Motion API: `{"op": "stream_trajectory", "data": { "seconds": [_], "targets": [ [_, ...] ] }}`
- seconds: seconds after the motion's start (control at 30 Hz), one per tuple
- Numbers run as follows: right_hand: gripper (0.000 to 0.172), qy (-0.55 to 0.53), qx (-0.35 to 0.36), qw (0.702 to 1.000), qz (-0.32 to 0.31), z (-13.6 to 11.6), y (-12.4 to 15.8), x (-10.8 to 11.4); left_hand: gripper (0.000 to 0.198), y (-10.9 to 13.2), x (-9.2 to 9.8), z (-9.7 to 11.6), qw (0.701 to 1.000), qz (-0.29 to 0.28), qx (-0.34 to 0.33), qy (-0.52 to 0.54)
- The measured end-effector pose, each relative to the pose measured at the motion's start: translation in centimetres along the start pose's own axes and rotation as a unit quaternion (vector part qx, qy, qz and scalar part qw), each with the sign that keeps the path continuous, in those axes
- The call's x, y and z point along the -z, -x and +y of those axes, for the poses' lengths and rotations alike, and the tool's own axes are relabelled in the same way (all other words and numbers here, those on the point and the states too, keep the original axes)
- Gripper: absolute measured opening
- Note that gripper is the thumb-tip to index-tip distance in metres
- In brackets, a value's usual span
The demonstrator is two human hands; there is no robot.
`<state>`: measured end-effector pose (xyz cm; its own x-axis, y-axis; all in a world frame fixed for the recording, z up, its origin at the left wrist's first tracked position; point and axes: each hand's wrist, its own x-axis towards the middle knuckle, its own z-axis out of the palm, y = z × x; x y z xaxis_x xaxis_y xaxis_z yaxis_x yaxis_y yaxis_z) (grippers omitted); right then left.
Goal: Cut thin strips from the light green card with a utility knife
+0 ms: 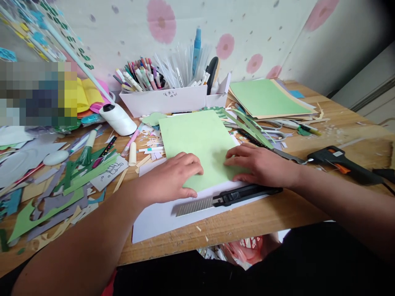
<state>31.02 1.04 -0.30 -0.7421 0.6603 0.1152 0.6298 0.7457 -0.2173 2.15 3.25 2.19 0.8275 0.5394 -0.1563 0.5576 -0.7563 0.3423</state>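
Observation:
A light green sheet of paper [191, 135] lies over a white sheet [148, 222] at the front of the wooden table. My left hand [173, 176] rests on the green sheet's lower left side, fingers curved and apart. On its right side lies my right hand [259, 164], fingers spread and touching the paper. Neither hand grips anything that I can see. Just below the hands, a black utility knife [231, 198] lies on the white sheet, its long segmented blade out and pointing left.
Paper scraps [58, 197] cover the left side. A white box [166, 100] of pens stands behind, near a white spool [119, 119]. To the right are a black glue gun [345, 164], scissors [271, 133] and a stack topped by green paper [268, 96].

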Motion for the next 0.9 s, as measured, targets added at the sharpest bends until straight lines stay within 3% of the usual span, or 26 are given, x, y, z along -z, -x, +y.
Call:
{"op": "stream_trajectory", "data": {
  "seconds": [0.23, 0.47, 0.67, 0.8, 0.9],
  "targets": [
    [0.036, 0.025, 0.016, 0.999, 0.013, 0.09, 0.31, 0.3, 0.03, 0.23, -0.04, 0.27, 1.0, 0.01, -0.009, -0.023],
    [0.039, 0.021, -0.014, 1.0, 0.003, -0.01, 0.33, 0.41, 0.043, -0.02, -0.34, 0.42, 0.999, 0.007, 0.007, -0.045],
    [0.03, 0.038, -0.003, 0.999, 0.016, -0.04, 0.38, 0.26, 0.029, -0.05, -0.23, 0.48, 0.999, 0.019, 0.004, -0.051],
    [0.028, 0.029, 0.017, 0.999, 0.023, -0.25, 0.15, 0.32, 0.007, -0.01, -0.28, 0.64, 0.996, 0.038, -0.016, -0.075],
    [0.027, 0.032, 0.036, 0.999, 0.017, -0.56, -0.05, 0.45, 0.011, 0.02, -0.16, 0.88, 0.996, 0.044, -0.017, -0.08]
  ]
}}
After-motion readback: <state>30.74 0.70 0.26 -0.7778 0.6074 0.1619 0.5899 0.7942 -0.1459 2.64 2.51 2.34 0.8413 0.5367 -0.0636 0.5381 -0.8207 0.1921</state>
